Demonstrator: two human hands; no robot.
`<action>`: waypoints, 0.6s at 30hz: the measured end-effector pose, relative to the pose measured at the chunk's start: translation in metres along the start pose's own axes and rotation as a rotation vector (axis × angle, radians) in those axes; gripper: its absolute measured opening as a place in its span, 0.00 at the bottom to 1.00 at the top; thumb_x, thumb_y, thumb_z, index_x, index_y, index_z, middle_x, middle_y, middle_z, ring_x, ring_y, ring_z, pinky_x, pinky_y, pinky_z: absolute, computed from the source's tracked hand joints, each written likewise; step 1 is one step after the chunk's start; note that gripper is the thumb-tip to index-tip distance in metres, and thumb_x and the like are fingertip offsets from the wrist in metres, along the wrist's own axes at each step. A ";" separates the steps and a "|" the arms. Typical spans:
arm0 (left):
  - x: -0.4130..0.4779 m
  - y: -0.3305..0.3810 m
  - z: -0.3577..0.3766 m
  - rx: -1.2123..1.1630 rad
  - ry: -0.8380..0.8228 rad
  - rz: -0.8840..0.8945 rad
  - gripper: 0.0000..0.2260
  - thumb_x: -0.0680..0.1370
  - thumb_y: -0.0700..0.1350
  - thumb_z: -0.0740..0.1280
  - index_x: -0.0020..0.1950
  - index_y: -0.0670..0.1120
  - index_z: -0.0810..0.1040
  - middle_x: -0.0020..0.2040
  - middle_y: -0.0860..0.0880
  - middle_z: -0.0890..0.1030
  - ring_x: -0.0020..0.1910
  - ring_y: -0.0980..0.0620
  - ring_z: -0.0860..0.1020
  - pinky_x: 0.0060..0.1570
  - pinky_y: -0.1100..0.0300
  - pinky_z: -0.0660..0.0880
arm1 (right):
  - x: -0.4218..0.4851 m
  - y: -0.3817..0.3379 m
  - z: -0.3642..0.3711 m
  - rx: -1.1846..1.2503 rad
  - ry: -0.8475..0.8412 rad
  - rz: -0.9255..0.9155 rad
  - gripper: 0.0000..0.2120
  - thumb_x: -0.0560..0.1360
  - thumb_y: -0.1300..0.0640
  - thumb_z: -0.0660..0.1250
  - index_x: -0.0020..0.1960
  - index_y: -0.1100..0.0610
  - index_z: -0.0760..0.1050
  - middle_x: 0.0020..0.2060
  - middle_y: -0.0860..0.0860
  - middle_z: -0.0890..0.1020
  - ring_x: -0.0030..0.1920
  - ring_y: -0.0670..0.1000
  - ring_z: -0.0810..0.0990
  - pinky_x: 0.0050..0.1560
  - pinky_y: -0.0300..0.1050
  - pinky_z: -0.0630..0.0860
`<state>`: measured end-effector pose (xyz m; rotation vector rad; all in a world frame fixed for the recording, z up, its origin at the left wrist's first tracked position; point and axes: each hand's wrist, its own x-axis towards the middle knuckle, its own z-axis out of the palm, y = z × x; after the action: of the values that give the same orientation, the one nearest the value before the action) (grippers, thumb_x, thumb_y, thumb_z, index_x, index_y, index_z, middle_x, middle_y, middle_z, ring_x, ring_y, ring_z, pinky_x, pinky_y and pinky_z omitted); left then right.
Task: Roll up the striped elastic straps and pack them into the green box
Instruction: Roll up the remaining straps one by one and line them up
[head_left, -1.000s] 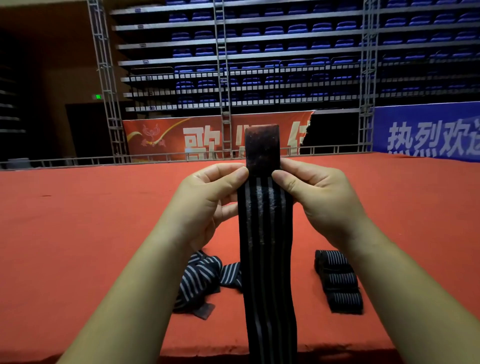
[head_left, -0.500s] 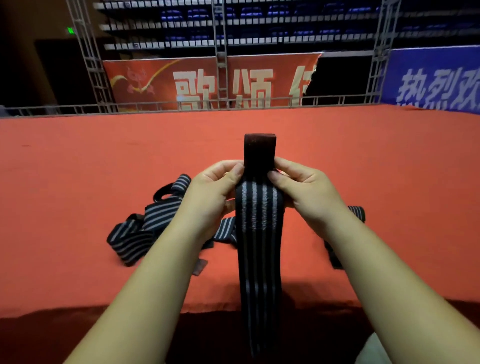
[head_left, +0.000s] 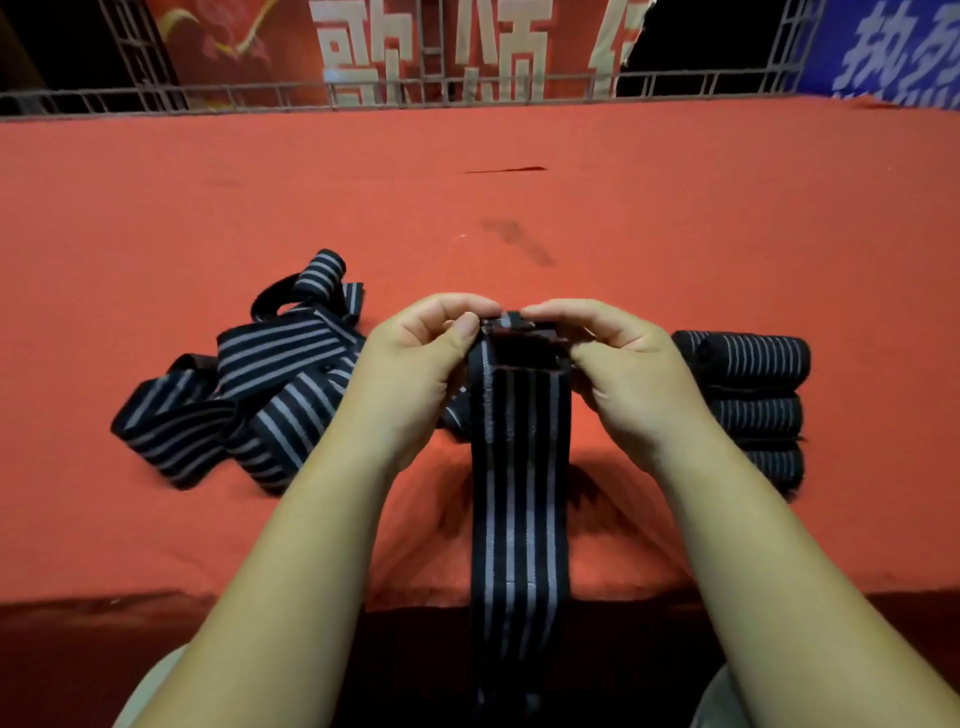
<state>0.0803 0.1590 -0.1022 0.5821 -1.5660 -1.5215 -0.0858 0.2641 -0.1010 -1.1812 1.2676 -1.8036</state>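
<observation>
A black elastic strap with grey stripes (head_left: 519, 493) hangs down over the front edge of the red table (head_left: 519, 208). Its dark upper end is folded over between my hands. My left hand (head_left: 415, 374) pinches that end on the left and my right hand (head_left: 618, 374) pinches it on the right. A tangle of loose striped straps (head_left: 249, 384) lies on the table to the left. Three rolled straps (head_left: 753, 400) lie stacked in a row on the right, partly behind my right hand. No green box is in view.
The table's front edge (head_left: 156, 592) runs across the lower part of the view, with my lap in the dark below. A metal rail (head_left: 467, 93) and red and blue banners stand beyond the far edge.
My hands have come down toward the table with the strap. Its dark upper end, upright before, is now folded over between my fingers. The view has tilted downward.
</observation>
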 end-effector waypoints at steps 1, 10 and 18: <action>0.001 -0.004 -0.002 0.034 0.000 0.009 0.10 0.87 0.41 0.66 0.54 0.50 0.88 0.52 0.31 0.84 0.47 0.40 0.77 0.49 0.43 0.72 | 0.001 0.003 0.000 -0.020 0.005 -0.002 0.22 0.81 0.77 0.57 0.52 0.58 0.86 0.48 0.52 0.90 0.49 0.47 0.88 0.49 0.36 0.81; 0.016 -0.024 -0.012 -0.025 0.005 0.003 0.12 0.81 0.33 0.72 0.51 0.50 0.88 0.49 0.48 0.87 0.50 0.49 0.84 0.51 0.59 0.81 | 0.015 0.019 -0.009 -0.203 -0.051 -0.055 0.09 0.83 0.64 0.67 0.50 0.55 0.84 0.41 0.44 0.85 0.41 0.42 0.79 0.46 0.37 0.75; 0.011 -0.028 -0.010 -0.099 0.007 -0.128 0.10 0.83 0.40 0.72 0.63 0.38 0.84 0.59 0.40 0.88 0.60 0.44 0.87 0.60 0.52 0.83 | 0.014 0.031 -0.013 -0.204 -0.097 -0.096 0.13 0.80 0.69 0.73 0.56 0.52 0.79 0.45 0.48 0.83 0.47 0.47 0.81 0.54 0.44 0.79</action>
<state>0.0764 0.1398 -0.1269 0.6405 -1.4624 -1.6810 -0.1031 0.2462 -0.1272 -1.4467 1.3844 -1.6915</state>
